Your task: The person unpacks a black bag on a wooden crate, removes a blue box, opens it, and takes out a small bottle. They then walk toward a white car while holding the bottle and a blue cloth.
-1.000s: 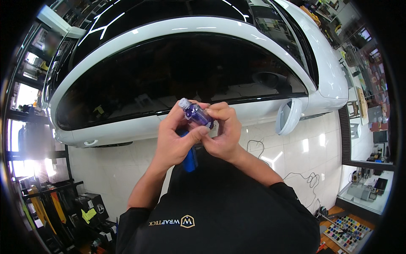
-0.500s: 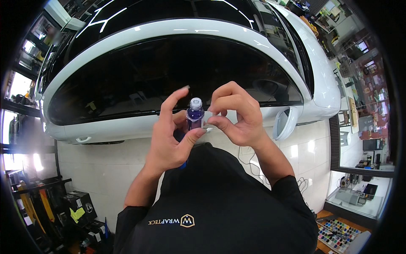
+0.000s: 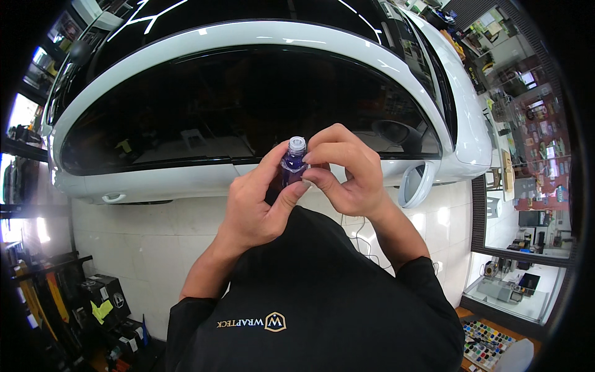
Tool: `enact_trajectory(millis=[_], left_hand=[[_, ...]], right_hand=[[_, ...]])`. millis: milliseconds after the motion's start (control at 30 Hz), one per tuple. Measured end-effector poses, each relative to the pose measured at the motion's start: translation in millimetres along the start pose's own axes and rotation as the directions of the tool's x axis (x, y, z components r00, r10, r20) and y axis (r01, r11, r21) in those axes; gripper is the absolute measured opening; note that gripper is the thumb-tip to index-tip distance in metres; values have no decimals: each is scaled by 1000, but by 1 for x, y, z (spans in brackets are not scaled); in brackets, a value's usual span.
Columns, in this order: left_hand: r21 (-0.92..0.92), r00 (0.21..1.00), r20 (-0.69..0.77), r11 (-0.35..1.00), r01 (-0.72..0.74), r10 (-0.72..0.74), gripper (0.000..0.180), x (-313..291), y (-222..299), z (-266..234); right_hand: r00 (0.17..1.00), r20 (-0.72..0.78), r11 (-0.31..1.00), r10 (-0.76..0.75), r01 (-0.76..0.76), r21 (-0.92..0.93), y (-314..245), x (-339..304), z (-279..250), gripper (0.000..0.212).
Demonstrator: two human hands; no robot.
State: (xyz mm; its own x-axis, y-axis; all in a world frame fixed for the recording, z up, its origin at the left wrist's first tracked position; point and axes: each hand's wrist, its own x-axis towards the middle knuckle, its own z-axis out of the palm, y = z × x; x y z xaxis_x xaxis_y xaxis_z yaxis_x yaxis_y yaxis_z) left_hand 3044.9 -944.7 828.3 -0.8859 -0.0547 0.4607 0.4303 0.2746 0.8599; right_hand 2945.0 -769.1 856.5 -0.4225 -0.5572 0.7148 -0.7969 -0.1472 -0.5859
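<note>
A small purple glass bottle [image 3: 293, 168] stands upright in front of my chest, with a clear, uncapped neck. My left hand [image 3: 255, 201] is closed around it, its thumb on the near side and its fingers on the left and behind. A ragged, see-through edge like plastic film rings the bottle's shoulder. From the right, the bent fingertips and thumb of my right hand [image 3: 347, 173] press at the bottle's neck and side. Whether they pinch the film itself is too small to tell.
A white car [image 3: 173, 186] with dark side windows stands right beyond my hands, its side mirror [image 3: 416, 184] to the right. Cables [image 3: 362, 242] lie on the tiled floor. Black boxes [image 3: 108, 294] stand at left; a tray of colored swatches [image 3: 486, 344] is at lower right.
My left index finger, raised before, has come down against the bottle. The bottle has shifted slightly right and up, and my right fingertips now touch it more closely.
</note>
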Motion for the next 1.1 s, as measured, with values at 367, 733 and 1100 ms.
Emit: enact_trajectory(millis=[367, 733, 1100], left_hand=[[-86, 998, -23, 995, -57, 55, 53, -1, -18, -16], [-204, 998, -48, 978, 32, -43, 50, -6, -33, -16], [-363, 980, 183, 920, 145, -82, 61, 6, -35, -50]], right_hand=[[998, 2, 997, 68, -68, 19, 2, 9, 23, 21], [988, -140, 997, 69, -66, 27, 22, -10, 49, 17], [985, -152, 985, 85, -60, 162, 19, 5, 55, 22]])
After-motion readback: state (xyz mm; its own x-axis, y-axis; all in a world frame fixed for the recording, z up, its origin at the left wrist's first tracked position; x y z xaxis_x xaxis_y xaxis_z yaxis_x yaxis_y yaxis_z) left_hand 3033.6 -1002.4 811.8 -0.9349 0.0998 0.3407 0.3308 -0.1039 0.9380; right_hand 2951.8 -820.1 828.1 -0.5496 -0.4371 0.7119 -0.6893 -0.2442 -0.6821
